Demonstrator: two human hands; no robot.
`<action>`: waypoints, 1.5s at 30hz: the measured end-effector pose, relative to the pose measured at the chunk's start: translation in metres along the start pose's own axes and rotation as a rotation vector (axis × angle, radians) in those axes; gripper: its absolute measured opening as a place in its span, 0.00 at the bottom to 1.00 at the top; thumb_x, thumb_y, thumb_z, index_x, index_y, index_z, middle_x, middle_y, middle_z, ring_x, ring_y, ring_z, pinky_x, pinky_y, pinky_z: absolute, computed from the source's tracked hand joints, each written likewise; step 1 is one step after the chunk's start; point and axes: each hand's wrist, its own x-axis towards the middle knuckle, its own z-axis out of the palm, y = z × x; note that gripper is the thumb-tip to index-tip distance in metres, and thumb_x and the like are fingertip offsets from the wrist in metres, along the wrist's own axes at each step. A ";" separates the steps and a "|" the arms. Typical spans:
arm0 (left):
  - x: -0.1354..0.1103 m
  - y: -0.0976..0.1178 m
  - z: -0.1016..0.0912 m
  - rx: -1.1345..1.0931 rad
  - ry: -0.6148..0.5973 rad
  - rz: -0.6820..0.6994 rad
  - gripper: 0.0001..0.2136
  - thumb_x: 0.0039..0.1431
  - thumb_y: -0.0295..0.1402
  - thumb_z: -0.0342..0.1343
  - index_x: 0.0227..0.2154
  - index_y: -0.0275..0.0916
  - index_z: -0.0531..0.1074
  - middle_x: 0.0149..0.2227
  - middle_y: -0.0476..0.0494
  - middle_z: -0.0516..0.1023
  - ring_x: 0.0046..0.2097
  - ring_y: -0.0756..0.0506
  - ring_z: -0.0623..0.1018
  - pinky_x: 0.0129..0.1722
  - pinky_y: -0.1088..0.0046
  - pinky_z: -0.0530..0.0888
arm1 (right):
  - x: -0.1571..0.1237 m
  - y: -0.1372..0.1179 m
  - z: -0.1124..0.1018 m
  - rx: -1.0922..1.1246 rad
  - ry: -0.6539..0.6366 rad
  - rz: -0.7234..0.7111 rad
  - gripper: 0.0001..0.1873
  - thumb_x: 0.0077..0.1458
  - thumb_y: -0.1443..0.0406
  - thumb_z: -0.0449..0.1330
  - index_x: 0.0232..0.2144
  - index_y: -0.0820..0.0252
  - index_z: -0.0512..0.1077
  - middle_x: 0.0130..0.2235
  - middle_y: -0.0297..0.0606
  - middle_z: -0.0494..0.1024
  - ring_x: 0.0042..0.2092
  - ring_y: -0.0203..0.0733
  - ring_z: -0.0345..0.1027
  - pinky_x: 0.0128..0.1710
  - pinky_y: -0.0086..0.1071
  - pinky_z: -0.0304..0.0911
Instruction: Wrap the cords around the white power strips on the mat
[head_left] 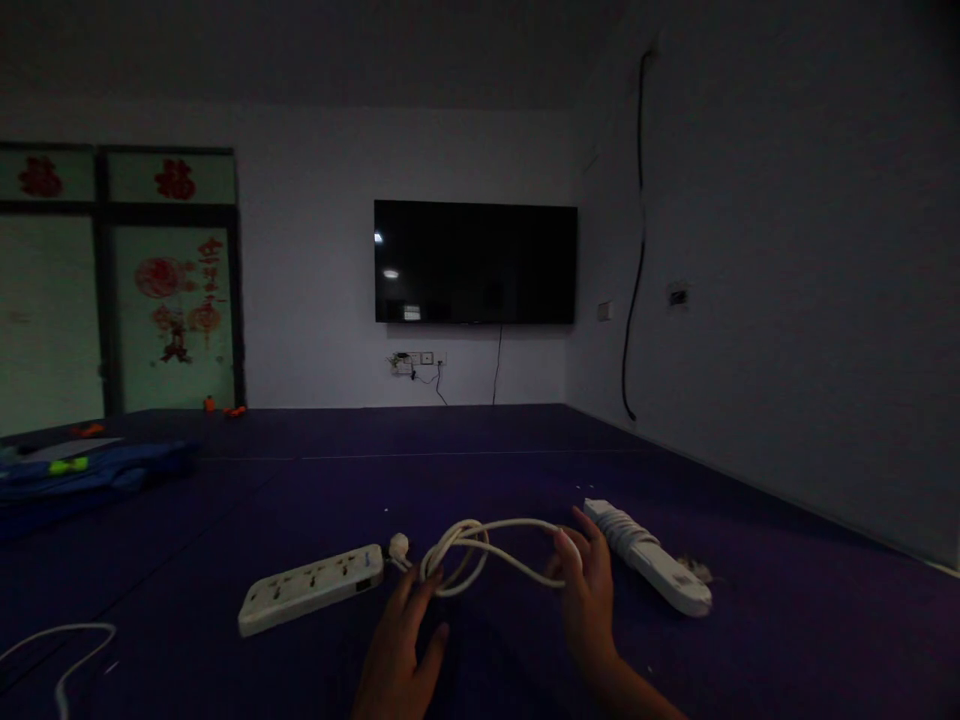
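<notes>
A white power strip [311,588] lies on the dark purple surface, left of my hands. Its pale power cord [469,540] is gathered in loose loops between both hands, with the plug [399,546] close to the strip's right end. The fingertips of my left hand [401,645] touch the near side of the loops; the thumb is spread away from them. My right hand [589,595] is closed round the cord's far-right bend, thumb against fingers. Right of it lies a second white power strip [671,578], its cord wound tightly around one end.
A white cable [82,628] curves along the lower left. Blue fabric [112,472] with a bright green item [67,466] lies farther left. Small orange objects [235,411] are near the back edge. A wall-mounted television [476,262] faces me, and a black cable [637,270] hangs on the right wall.
</notes>
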 end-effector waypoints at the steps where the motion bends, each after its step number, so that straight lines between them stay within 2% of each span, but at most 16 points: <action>1: 0.001 -0.001 -0.001 -0.008 -0.017 -0.009 0.21 0.59 0.31 0.47 0.56 0.46 0.63 0.61 0.42 0.60 0.61 0.41 0.61 0.57 0.56 0.63 | 0.006 0.001 -0.004 -0.080 -0.012 -0.029 0.30 0.54 0.52 0.55 0.56 0.57 0.57 0.39 0.39 0.74 0.28 0.38 0.68 0.26 0.32 0.65; 4: 0.001 -0.003 -0.005 -0.026 -0.031 -0.012 0.20 0.58 0.31 0.48 0.54 0.45 0.65 0.59 0.41 0.64 0.60 0.40 0.64 0.56 0.55 0.65 | 0.016 0.006 -0.013 -0.411 -0.163 -0.291 0.26 0.52 0.53 0.58 0.52 0.56 0.64 0.47 0.44 0.73 0.42 0.47 0.70 0.40 0.41 0.66; 7: 0.000 -0.003 -0.007 -0.044 -0.011 0.040 0.19 0.58 0.32 0.49 0.53 0.45 0.66 0.58 0.40 0.66 0.58 0.41 0.66 0.54 0.55 0.67 | 0.010 0.008 -0.015 -0.696 -0.444 -0.562 0.25 0.49 0.56 0.61 0.50 0.52 0.67 0.54 0.43 0.69 0.53 0.51 0.64 0.51 0.45 0.60; 10: 0.000 -0.002 -0.008 -0.054 0.020 0.056 0.18 0.58 0.32 0.49 0.51 0.45 0.68 0.57 0.39 0.67 0.58 0.41 0.67 0.53 0.56 0.68 | -0.004 0.005 -0.008 -0.860 -0.730 -0.567 0.33 0.47 0.61 0.62 0.57 0.50 0.61 0.55 0.41 0.69 0.52 0.49 0.65 0.49 0.41 0.63; 13: 0.002 0.002 -0.011 -0.077 0.049 0.047 0.14 0.57 0.31 0.50 0.46 0.44 0.72 0.55 0.39 0.70 0.55 0.41 0.70 0.52 0.55 0.69 | -0.017 -0.001 0.001 -0.977 -0.850 -0.458 0.34 0.47 0.69 0.57 0.58 0.55 0.59 0.52 0.43 0.72 0.48 0.47 0.69 0.45 0.37 0.66; 16: 0.006 0.006 -0.015 -0.105 0.091 0.019 0.07 0.57 0.34 0.52 0.33 0.42 0.74 0.50 0.40 0.74 0.52 0.40 0.73 0.52 0.54 0.69 | -0.025 -0.009 0.007 -1.017 -0.867 -0.344 0.31 0.45 0.72 0.54 0.55 0.61 0.64 0.46 0.47 0.76 0.44 0.47 0.72 0.43 0.35 0.66; 18: 0.008 0.008 -0.019 -0.127 0.142 -0.013 0.08 0.56 0.38 0.52 0.28 0.41 0.72 0.45 0.39 0.77 0.49 0.40 0.75 0.50 0.54 0.70 | -0.029 -0.014 0.008 -0.992 -0.868 -0.288 0.28 0.45 0.71 0.54 0.52 0.61 0.67 0.45 0.46 0.77 0.43 0.47 0.73 0.42 0.34 0.66; 21: 0.012 0.008 -0.021 -0.169 0.184 -0.076 0.11 0.55 0.42 0.54 0.33 0.40 0.73 0.40 0.39 0.79 0.43 0.41 0.78 0.46 0.58 0.74 | -0.035 -0.020 0.009 -0.946 -0.895 -0.238 0.23 0.46 0.71 0.52 0.47 0.58 0.71 0.41 0.41 0.79 0.39 0.45 0.74 0.39 0.32 0.65; 23: 0.013 0.005 -0.021 -0.182 0.165 -0.087 0.15 0.54 0.44 0.55 0.38 0.39 0.74 0.40 0.40 0.79 0.42 0.41 0.78 0.45 0.60 0.75 | -0.037 -0.022 0.009 -0.933 -0.918 -0.227 0.21 0.46 0.71 0.52 0.45 0.57 0.71 0.39 0.39 0.79 0.38 0.43 0.74 0.37 0.30 0.64; 25: 0.014 0.003 -0.022 -0.176 0.145 -0.070 0.16 0.54 0.46 0.55 0.39 0.41 0.75 0.41 0.40 0.79 0.43 0.42 0.78 0.46 0.60 0.74 | -0.038 -0.023 0.010 -0.920 -0.940 -0.235 0.20 0.47 0.71 0.52 0.44 0.57 0.71 0.39 0.39 0.79 0.38 0.43 0.73 0.37 0.29 0.64; 29: 0.016 0.002 -0.024 -0.126 0.145 0.008 0.15 0.55 0.47 0.53 0.37 0.44 0.77 0.39 0.43 0.80 0.42 0.43 0.78 0.44 0.64 0.75 | -0.038 -0.024 0.011 -0.927 -0.974 -0.248 0.19 0.49 0.70 0.51 0.44 0.59 0.71 0.40 0.42 0.79 0.40 0.44 0.73 0.39 0.29 0.63; 36: 0.014 0.009 -0.030 0.033 0.217 0.288 0.11 0.58 0.41 0.52 0.38 0.45 0.77 0.33 0.45 0.77 0.36 0.46 0.77 0.38 0.69 0.76 | -0.043 -0.024 0.014 -0.933 -0.986 -0.294 0.15 0.54 0.70 0.48 0.41 0.59 0.71 0.36 0.43 0.80 0.36 0.42 0.75 0.34 0.27 0.63; 40: 0.012 0.009 -0.028 0.058 0.237 0.334 0.11 0.60 0.39 0.52 0.38 0.43 0.77 0.32 0.45 0.76 0.35 0.47 0.77 0.36 0.71 0.77 | -0.046 -0.022 0.016 -0.944 -0.984 -0.285 0.16 0.55 0.70 0.48 0.42 0.61 0.71 0.35 0.44 0.80 0.35 0.42 0.75 0.33 0.26 0.64; 45: 0.010 0.009 -0.024 0.026 0.258 0.347 0.11 0.60 0.37 0.51 0.40 0.43 0.75 0.37 0.43 0.76 0.38 0.46 0.78 0.39 0.72 0.77 | -0.050 -0.026 0.019 -0.927 -0.939 -0.201 0.18 0.55 0.70 0.49 0.47 0.61 0.70 0.36 0.46 0.80 0.34 0.43 0.75 0.32 0.27 0.64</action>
